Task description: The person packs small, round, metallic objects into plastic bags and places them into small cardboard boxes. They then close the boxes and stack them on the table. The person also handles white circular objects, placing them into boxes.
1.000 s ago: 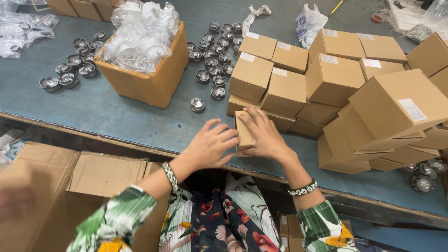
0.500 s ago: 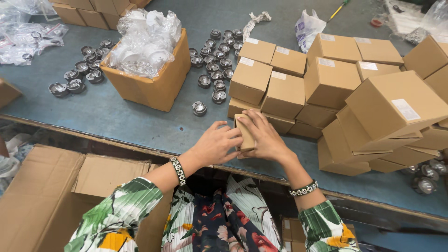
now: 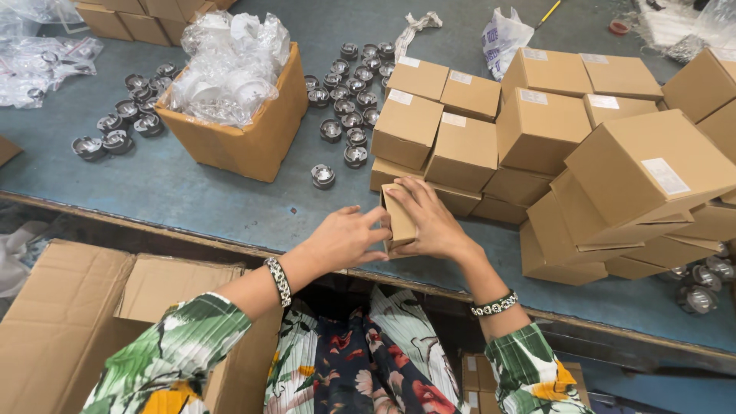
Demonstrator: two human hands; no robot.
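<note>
Low in the frame: flowery sleeves, a bracelet on each wrist, and a big open carton (image 3: 92, 307) at lower left, under the table edge.

Just above, in the middle of the frame: left hand (image 3: 349, 239) and right hand (image 3: 433, 226) pressed on a small box (image 3: 399, 218), one on each side. Both hands closed around it, fingers wrapped, box standing on the blue table (image 3: 199, 199) right at the near edge. Box tipped a little, one flap side toward the left hand.

Looks like folding the small box shut. Best done with the right hand keeping the box steady against the table, and the left fingers pushing the flap flat. Press slow, so no bent corners. Keep the box away from the table edge, or down into the lap.

A bit farther: a shiny metal part (image 3: 323, 176) alone, then more of them in a bunch (image 3: 349, 107). Right side: a pile of closed boxes (image 3: 552, 130), some leaning. Careful with elbows there.

Far, upper left: an open carton of white parts in plastic bags (image 3: 230, 84), and more metal parts (image 3: 123, 130) past it.
</note>
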